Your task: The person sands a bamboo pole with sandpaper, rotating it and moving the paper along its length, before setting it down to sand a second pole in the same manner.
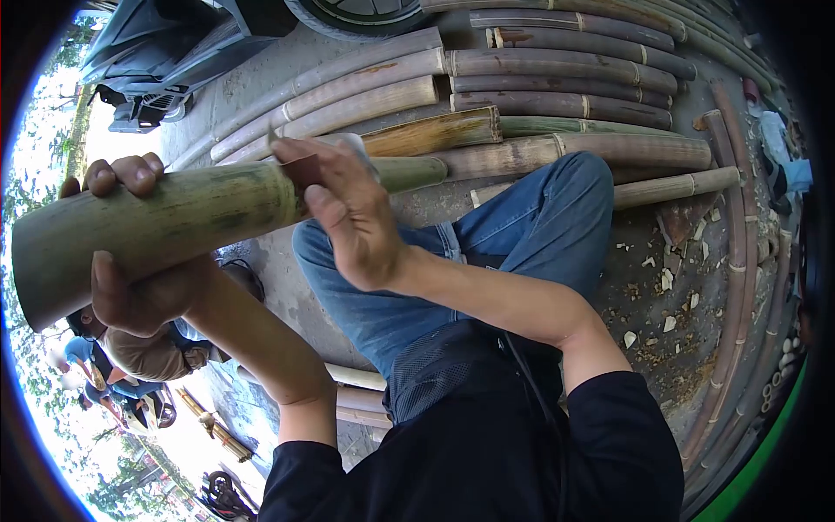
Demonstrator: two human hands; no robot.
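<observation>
A thick green bamboo pole [204, 204] slants across the upper left, its wide end toward the left edge of the view. My left hand [165, 296] grips it near that end, with fingers over the top and thumb on the near side. Against the pole's ringed joint, my right hand [352, 209] presses a small reddish-brown sheet [303, 171] that looks like sandpaper. The thumb and fingers close around this sheet. Beyond the right hand, the pole's thinner far part [413, 174] shows above my lap.
Several bamboo poles [557, 63] lie in rows on the floor ahead. Pale chips [668, 280] are scattered at the right, beside long brown poles [739, 287]. A motorbike [174, 48] stands at the upper left. Other people [143, 352] are at the lower left.
</observation>
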